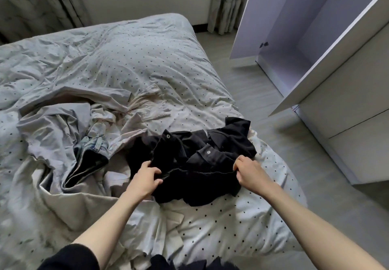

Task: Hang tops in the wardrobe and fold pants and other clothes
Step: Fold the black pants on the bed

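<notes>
Both grips pinch the crumpled black snap-button jacket (pixel 195 164), left hand (pixel 147 177), right hand (pixel 248 171), near the rumpled dotted bed's (pixel 126 49) edge.

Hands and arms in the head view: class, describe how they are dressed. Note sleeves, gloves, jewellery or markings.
Both forearms are bare. The left hand and right hand wear no gloves, and no rings, watch or markings show. A dark black sleeve is pushed up on the left arm at the frame's lower edge. No sleeve shows on the right arm.
</notes>
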